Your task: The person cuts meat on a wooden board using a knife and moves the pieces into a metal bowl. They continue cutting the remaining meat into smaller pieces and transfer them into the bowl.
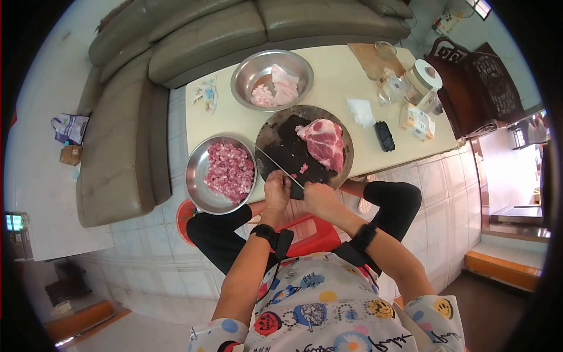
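Observation:
My right hand [319,197] is wrapped round the handle end of a knife [280,166], whose long thin blade slants up and left over the round dark cutting board [265,128]. My left hand [277,189] is close beside the blade at the board's near edge, its fingers curled together; what they hold, if anything, is hidden. Small bits of meat [303,168] lie near the fingertips. On the right part of the board rests a large piece of raw meat [324,144]. Left of the board, a metal bowl [196,196] contains chopped meat [230,171].
Behind the board, another metal bowl [239,88] holds pale pieces of fat or skin [284,85]. Tissue [361,111], a black case-like object [385,136], a tissue pack [417,122] and a lidded jar [423,76] stand to the right. A red stool [314,234] is below the board.

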The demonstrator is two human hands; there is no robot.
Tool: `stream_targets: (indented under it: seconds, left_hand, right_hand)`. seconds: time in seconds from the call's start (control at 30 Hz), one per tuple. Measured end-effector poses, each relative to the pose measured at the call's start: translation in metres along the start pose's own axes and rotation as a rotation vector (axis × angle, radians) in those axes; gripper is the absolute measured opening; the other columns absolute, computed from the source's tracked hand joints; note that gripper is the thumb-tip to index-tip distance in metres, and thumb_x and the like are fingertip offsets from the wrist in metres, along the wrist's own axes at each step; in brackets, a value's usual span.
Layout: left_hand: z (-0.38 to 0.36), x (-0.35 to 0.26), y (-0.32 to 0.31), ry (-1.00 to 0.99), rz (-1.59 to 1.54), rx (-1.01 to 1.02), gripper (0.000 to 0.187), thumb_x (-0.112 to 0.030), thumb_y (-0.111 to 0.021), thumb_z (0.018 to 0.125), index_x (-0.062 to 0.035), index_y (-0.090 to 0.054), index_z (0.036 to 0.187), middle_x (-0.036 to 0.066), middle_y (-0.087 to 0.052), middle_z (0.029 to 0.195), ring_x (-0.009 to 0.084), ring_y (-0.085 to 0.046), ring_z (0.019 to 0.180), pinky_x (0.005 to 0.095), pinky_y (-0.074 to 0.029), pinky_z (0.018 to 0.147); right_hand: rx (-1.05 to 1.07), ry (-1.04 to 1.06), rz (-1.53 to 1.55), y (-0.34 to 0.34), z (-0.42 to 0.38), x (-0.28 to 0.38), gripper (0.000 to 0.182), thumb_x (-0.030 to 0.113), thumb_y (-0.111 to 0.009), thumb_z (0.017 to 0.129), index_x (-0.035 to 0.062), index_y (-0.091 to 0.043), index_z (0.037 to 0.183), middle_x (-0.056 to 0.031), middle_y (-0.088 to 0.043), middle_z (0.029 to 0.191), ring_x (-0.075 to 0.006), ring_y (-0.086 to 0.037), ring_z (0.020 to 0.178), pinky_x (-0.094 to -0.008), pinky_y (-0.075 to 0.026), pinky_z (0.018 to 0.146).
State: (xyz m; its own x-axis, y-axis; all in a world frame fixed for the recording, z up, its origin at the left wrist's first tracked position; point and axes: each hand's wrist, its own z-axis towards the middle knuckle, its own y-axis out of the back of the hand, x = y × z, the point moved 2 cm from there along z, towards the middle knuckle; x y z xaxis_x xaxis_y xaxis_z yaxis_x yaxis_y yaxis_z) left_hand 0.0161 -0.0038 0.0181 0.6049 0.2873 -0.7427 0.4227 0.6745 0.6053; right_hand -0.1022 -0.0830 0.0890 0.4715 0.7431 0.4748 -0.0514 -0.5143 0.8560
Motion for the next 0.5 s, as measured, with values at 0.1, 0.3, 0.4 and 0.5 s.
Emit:
stream_targets:
  seconds: [0.1, 0.3, 0.4, 0.5]
  left_hand:
    - [0.004, -0.003, -0.002, 0.022, 0.014, -0.025, 0.009, 0.002, -0.059, 0.068, -0.0006, -0.054, 0.075, 0.017, -0.055, 0.072, 0.0335, -0.057, 0.069, 0.0408, -0.046, 0.062]
    - [0.005, -0.005, -0.001, 0.058, 0.015, -0.021, 0.011, 0.0, -0.06, 0.075, -0.0002, -0.06, 0.086, 0.016, -0.057, 0.073, 0.0295, -0.059, 0.067, 0.0368, -0.047, 0.063]
    - [0.005, -0.003, -0.001, 0.078, -0.017, -0.021, 0.021, 0.001, -0.058, 0.076, -0.0011, -0.062, 0.096, 0.017, -0.059, 0.079, 0.0323, -0.059, 0.072, 0.0382, -0.048, 0.067]
    - [0.005, 0.002, -0.011, 0.066, -0.009, 0.006, 0.028, 0.001, -0.06, 0.075, -0.0016, -0.062, 0.103, 0.016, -0.06, 0.083, 0.0313, -0.059, 0.073, 0.0373, -0.048, 0.068]
  right_hand:
    - [-0.014, -0.011, 0.017, 0.003, -0.021, -0.02, 0.014, 0.009, -0.053, 0.073, -0.0033, -0.055, 0.078, -0.0258, -0.06, 0.069, -0.0413, -0.062, 0.068, -0.0482, -0.05, 0.062]
    - [-0.186, -0.082, 0.296, 0.008, -0.029, -0.04, 0.015, 0.01, -0.057, 0.075, -0.0045, -0.055, 0.071, -0.0287, -0.057, 0.07, -0.0425, -0.06, 0.074, -0.0478, -0.048, 0.063]
    - [-0.228, -0.102, 0.4, 0.003, -0.028, -0.052, 0.018, 0.012, -0.056, 0.078, -0.0054, -0.054, 0.072, -0.0288, -0.055, 0.069, -0.042, -0.06, 0.07, -0.0477, -0.047, 0.062]
    - [-0.228, -0.164, 0.636, 0.007, -0.033, -0.056, 0.018, 0.01, -0.054, 0.082, -0.004, -0.052, 0.07, -0.0223, -0.056, 0.06, -0.0325, -0.06, 0.058, -0.0427, -0.046, 0.052]
